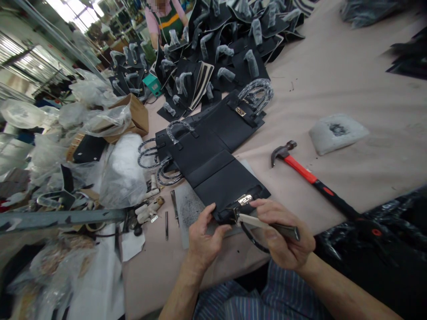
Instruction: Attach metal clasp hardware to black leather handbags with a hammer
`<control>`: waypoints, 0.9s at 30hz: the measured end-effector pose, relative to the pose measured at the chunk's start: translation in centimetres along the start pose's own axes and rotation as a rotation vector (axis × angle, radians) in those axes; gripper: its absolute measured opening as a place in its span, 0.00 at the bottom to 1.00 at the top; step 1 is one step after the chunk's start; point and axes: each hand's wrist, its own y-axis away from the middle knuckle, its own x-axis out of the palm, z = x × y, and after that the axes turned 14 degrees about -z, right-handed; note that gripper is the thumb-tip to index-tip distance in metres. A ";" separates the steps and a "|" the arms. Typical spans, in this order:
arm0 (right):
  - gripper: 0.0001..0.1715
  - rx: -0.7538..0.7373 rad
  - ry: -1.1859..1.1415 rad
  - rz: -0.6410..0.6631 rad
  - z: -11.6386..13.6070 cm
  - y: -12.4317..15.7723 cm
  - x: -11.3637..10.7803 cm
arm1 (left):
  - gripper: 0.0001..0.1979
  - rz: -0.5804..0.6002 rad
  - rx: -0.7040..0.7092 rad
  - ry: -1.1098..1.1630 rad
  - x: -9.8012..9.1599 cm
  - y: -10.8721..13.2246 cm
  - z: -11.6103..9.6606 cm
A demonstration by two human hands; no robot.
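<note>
A black handbag panel (223, 178) with a gold clasp (245, 200) lies opened out in front of me, its near end over a grey slab (190, 209). My left hand (205, 235) grips the near left corner between thumb and fingers. My right hand (287, 233) is closed round a slim hand tool (252, 221) with a pale shaft and a dark end; its tip meets the panel's near edge, and its exact kind is unclear. A dark curved bag handle (248, 235) hangs below the tool, partly hidden by the right hand.
A claw hammer (300, 169) with a red and black handle lies to the right, near a whitish block (338, 131). Metal punches (167, 226) lie left of the slab. More black bag pieces (240, 58) are heaped behind, where another person (167, 22) stands. Plastic bags (122, 169) crowd the left.
</note>
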 end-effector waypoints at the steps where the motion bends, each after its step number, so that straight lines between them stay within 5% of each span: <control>1: 0.18 -0.033 0.014 0.041 0.2 -0.3 0.1 | 0.27 0.013 -0.062 0.044 0.2 0.2 -0.1; 8: 0.15 -0.105 0.175 0.327 1.0 -1.1 0.9 | 0.24 -0.034 -0.456 0.457 1.7 0.7 -1.1; 15: 0.09 0.122 0.282 0.244 1.5 0.4 0.5 | 0.29 -0.046 -0.719 0.646 1.4 0.1 -1.9; 23: 0.19 0.052 0.083 0.136 0.7 2.3 0.4 | 0.32 -0.144 -0.843 0.713 1.3 0.0 -2.9; 27: 0.18 0.129 0.035 0.052 0.3 3.0 0.3 | 0.31 -0.139 -0.672 0.701 1.3 0.4 -3.8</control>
